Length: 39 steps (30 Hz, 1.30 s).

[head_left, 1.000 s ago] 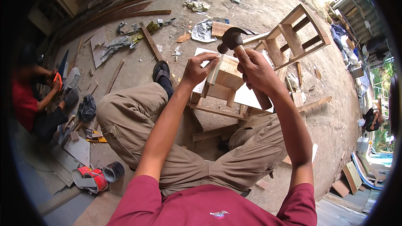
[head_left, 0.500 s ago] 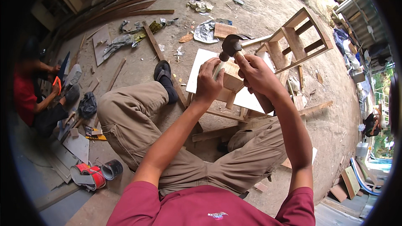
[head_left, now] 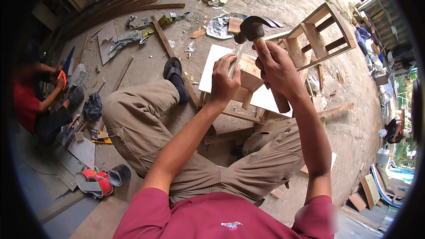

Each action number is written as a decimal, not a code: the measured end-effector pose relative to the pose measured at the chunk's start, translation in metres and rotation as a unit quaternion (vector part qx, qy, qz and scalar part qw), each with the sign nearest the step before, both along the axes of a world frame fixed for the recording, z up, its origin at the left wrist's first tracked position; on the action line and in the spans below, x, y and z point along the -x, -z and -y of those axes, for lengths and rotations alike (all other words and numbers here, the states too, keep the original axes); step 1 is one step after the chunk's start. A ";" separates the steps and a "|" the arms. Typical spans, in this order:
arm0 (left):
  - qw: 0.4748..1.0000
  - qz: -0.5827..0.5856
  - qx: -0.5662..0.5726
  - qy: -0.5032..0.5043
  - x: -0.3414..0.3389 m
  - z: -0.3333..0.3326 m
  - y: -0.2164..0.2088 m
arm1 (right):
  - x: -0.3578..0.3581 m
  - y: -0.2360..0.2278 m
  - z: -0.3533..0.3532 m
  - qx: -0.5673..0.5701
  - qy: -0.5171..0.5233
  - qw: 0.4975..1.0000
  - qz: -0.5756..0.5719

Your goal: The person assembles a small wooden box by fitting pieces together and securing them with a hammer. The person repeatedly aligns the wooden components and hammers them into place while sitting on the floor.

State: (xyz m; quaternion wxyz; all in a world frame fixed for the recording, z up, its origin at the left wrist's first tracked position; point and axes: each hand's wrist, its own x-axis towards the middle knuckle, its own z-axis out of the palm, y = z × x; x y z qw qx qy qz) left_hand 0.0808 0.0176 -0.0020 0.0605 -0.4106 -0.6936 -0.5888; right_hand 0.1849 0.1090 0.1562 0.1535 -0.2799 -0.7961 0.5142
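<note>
In my right hand (head_left: 279, 64) is a claw hammer (head_left: 255, 27), gripped high on its wooden handle close beneath the head. The claw points to the right and the striking face is near the top of a thin pale wooden strip (head_left: 237, 59). My left hand (head_left: 225, 79) holds that strip upright, its fingers wrapped along it. Behind and below both hands a small wooden box-like piece (head_left: 250, 76) sits on a white board (head_left: 213, 64). Part of the box and the strip's lower end are hidden by my hands.
An open wooden frame (head_left: 316, 35) stands beyond my right hand. A long plank (head_left: 163, 37) lies by my left foot. At lower left are paint cans (head_left: 102, 185). Another person (head_left: 33, 93) sits at far left with an orange-handled saw (head_left: 67, 68). Scraps and crumpled sheets litter the ground.
The hammer has risen slightly and shifted right, its head turned so the claw shows more widely. My left hand, still on the strip, has moved a little to the right.
</note>
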 end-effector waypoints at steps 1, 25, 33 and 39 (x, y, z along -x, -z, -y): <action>1.000 0.010 0.001 0.000 -0.001 0.000 -0.001 | -0.001 0.002 0.001 -0.021 0.005 1.000 0.002; 0.986 0.163 0.022 -0.007 0.009 -0.009 -0.008 | -0.004 0.005 0.010 0.024 0.034 0.999 -0.016; 0.986 0.165 0.002 0.000 0.011 -0.011 -0.004 | -0.009 0.007 0.003 0.026 0.029 0.998 0.055; 0.988 0.149 0.040 -0.006 0.006 -0.007 -0.012 | -0.012 0.026 -0.002 -0.021 -0.012 0.994 0.107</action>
